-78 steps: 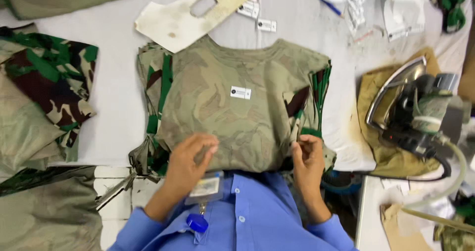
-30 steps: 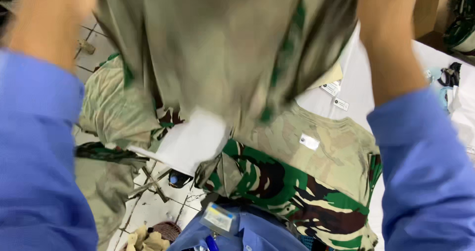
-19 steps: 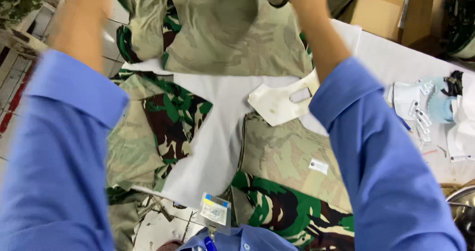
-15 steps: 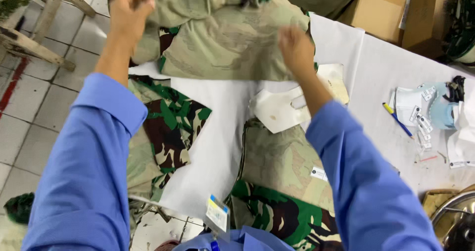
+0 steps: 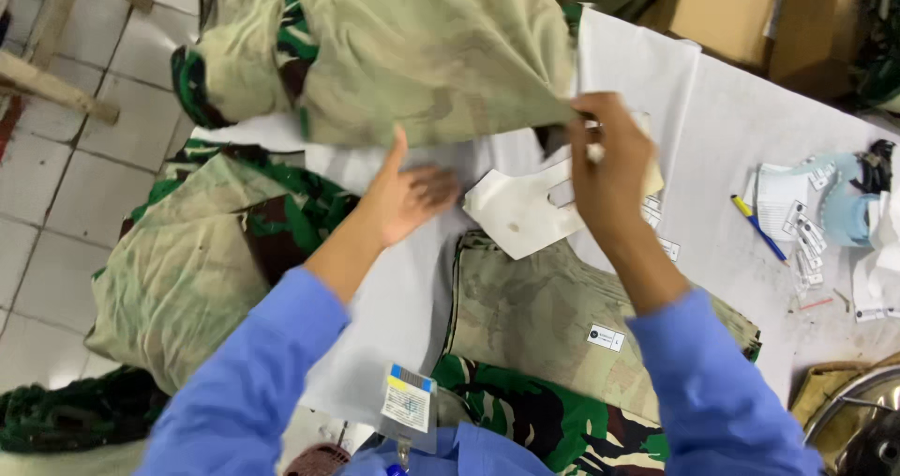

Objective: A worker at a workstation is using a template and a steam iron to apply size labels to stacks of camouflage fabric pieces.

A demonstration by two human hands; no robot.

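Right hand: my right hand (image 5: 609, 171) was up over the table (image 5: 750, 129), fingers pinched shut on the corner of the shirt (image 5: 412, 54), right where the cloth came to a point.
Left hand: my left hand (image 5: 405, 195) was flat and open, fingers spread, gripping nothing, hovering just below the shirt's hem over the white cloth.
Shirt: pale, camouflage showing at the seams, so inside out by the look of it; it lay spread across the far end of the table, its left edge draped toward the tiled floor (image 5: 56, 204).
Template: a white card template (image 5: 525, 218) lay on the table just under my right hand, between the shirt and the folded one nearer me.
Folded shirt: another shirt with a small tag (image 5: 553, 317) lay flat close to my body.
Pile: more garments (image 5: 187, 260) hung off the table's left side.
Clutter: a pen (image 5: 757, 230) and paper tags (image 5: 797, 223) sat well to the right.
Risk one: only one corner was held, so I judged the shirt could slide off toward the floor if that pinch slipped.
Risk two: the dragging hem could catch the template and shove it out of place.
Risk three: the loose left pile looked ready to topple.
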